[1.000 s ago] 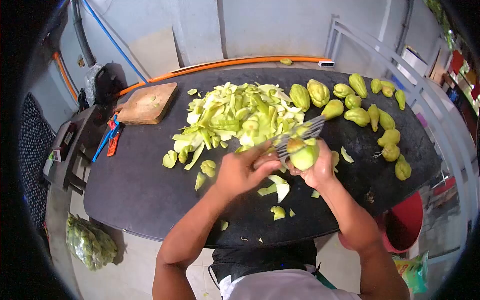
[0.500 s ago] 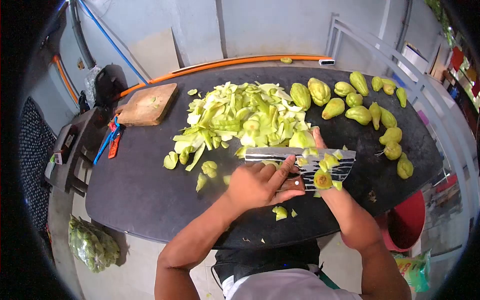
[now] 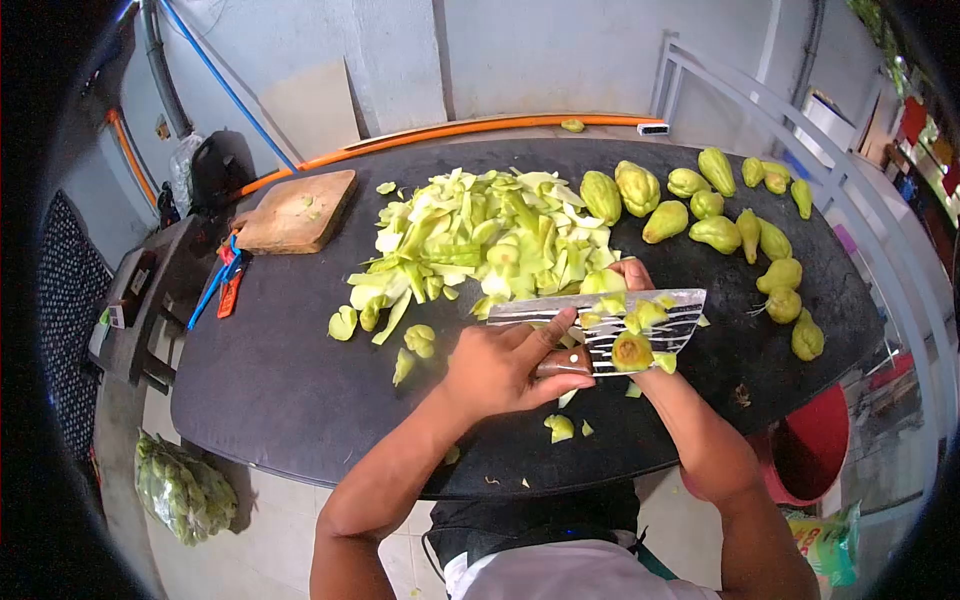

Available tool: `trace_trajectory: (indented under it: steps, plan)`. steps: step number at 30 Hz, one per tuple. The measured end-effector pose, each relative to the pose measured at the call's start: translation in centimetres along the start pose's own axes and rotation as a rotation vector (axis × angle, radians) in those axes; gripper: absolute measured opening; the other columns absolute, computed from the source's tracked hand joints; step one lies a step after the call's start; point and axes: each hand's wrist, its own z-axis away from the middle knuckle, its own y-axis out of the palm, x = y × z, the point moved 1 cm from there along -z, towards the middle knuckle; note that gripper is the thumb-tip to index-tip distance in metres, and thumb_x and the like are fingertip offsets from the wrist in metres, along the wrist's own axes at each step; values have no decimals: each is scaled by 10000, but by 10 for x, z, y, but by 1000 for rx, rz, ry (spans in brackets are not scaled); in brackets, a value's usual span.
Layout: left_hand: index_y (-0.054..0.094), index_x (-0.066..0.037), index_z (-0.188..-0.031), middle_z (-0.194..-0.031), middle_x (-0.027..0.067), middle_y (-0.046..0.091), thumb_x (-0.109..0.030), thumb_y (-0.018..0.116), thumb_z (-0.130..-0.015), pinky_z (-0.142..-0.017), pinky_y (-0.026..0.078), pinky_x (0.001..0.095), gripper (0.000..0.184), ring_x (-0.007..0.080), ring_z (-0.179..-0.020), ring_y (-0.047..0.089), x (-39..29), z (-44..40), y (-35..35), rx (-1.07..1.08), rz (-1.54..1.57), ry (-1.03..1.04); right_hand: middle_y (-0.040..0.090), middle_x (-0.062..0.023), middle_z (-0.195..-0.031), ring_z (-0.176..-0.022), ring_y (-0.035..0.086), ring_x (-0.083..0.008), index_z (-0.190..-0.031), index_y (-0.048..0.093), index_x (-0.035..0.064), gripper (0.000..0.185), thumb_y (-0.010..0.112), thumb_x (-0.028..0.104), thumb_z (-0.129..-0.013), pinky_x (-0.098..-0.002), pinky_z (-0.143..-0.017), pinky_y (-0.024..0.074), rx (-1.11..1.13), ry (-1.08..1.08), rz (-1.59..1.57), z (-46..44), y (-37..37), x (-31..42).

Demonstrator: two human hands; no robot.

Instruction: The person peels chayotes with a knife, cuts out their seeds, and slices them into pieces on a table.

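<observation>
Indoors, cleaver over dark table, grey wall

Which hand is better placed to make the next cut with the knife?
Probably the left hand: it grips the knife by its brown handle. The right hand is mostly hidden behind the knife, so it seems better placed for supporting than cutting.

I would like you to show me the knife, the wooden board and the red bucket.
Knife [image 3: 604, 340], head view: on the blade, near the handle.
Wooden board [image 3: 287, 224], head view: on its top face.
Red bucket [image 3: 837, 432], head view: on its wall.
</observation>
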Motion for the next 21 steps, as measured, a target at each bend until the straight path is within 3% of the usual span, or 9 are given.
trace_trajectory:
  steps: [1, 3, 4, 5, 10, 14, 17, 18, 21]
  plan:
    - [623, -10, -1322, -744, 116, 686, -466, 808, -793, -615, 564, 369, 723, 290, -654, 701, 2, 1, 0, -17, 11, 12, 584, -79, -1034, -954, 577, -182, -1045, 553, 30, 343, 378, 324, -1073, -343, -890, 475, -40, 4, -136, 4, 2, -9]
    - [624, 15, -1305, -818, 141, 725, -410, 794, -835, -683, 581, 348, 656, 286, -735, 738, 10, 0, -7, 115, 70, -297, 600, -87, -1106, -1018, 592, -186, -1129, 552, 37, 318, 398, 309, -1069, -345, -913, 478, -29, 0, -402, 8, 7, 5]
    - [624, 36, -1291, -895, 151, 751, -352, 778, -868, -761, 585, 329, 594, 262, -831, 760, 19, 0, -4, 55, 177, -390, 607, -93, -1156, -1061, 599, -190, -1192, 547, 41, 321, 408, 303, -1069, -348, -927, 481, 21, -2, -533, 6, 8, 30]
    - [620, 41, -1292, -949, 144, 762, -318, 772, -879, -815, 582, 322, 568, 218, -889, 759, 23, 2, -6, 84, 170, -444, 605, -79, -1171, -1063, 602, -189, -1241, 531, 56, 363, 385, 347, -1081, -354, -916, 494, 22, 157, -748, 10, 6, 42]
    - [661, -41, -1272, -827, 135, 730, -528, 766, -816, -598, 570, 367, 675, 295, -700, 731, 15, 4, 8, -50, 13, -239, 615, -33, -1119, -1030, 615, -177, -1211, 528, 141, 399, 393, 489, -1069, -367, -897, 525, -12, 543, -889, 11, 9, 30]
    - [610, -44, -1339, -698, 87, 681, -552, 784, -786, -535, 551, 351, 770, 247, -603, 696, 2, -2, 9, -81, -38, -53, 589, -32, -1046, -1005, 611, -195, -1189, 523, 150, 508, 407, 615, -1023, -394, -887, 532, 90, 346, -932, 12, 9, 7]
    - [592, -43, -1360, -662, 80, 658, -550, 788, -782, -520, 542, 351, 793, 241, -571, 681, -3, 0, 13, -61, -34, -28, 573, -45, -1026, -962, 587, -196, -1166, 514, 143, 567, 401, 672, -997, -399, -892, 516, 37, 475, -931, 11, 15, 15]
    - [613, -39, -1343, -789, 126, 712, -452, 826, -771, -630, 578, 356, 737, 293, -703, 728, -9, -5, 5, -34, -19, -58, 574, -48, -1029, -972, 586, -198, -1175, 515, 143, 571, 396, 672, -998, -403, -900, 513, 58, 474, -952, 12, 15, 12]
    - [605, -26, -1348, -800, 117, 718, -439, 819, -787, -653, 579, 358, 728, 298, -713, 729, -12, -4, -3, 141, -52, -125, 581, -57, -1048, -1007, 585, -206, -1212, 518, 145, 576, 389, 667, -1004, -416, -925, 506, 112, 441, -986, 11, 15, 6]
